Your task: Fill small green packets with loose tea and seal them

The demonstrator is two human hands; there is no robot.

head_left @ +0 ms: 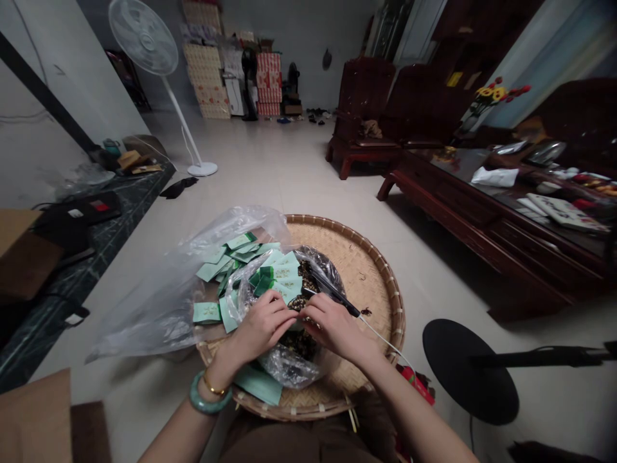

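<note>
My left hand [263, 323], with a jade bangle [210, 393] and a gold bracelet [212, 384] at the wrist, is closed in a pinch. Close against it, my right hand [332, 320] also has its fingers drawn together. Whatever lies between the fingertips is too small and covered to make out. Below them, an open clear plastic bag [294, 372] holds dark, dried loose bits [304, 276]. Several light green packets [288, 273] lie fanned on the bag, left of the loose bits. A long black tool [340, 294] with a white cord lies just beyond my right hand.
Everything rests on a round woven bamboo tray [373, 270]. More green packets [216, 263] fill a large clear bag [159, 299] at its left. A black round stand base [470, 370] is at right, a wooden table [448, 199] beyond, a white fan [144, 38] at far left.
</note>
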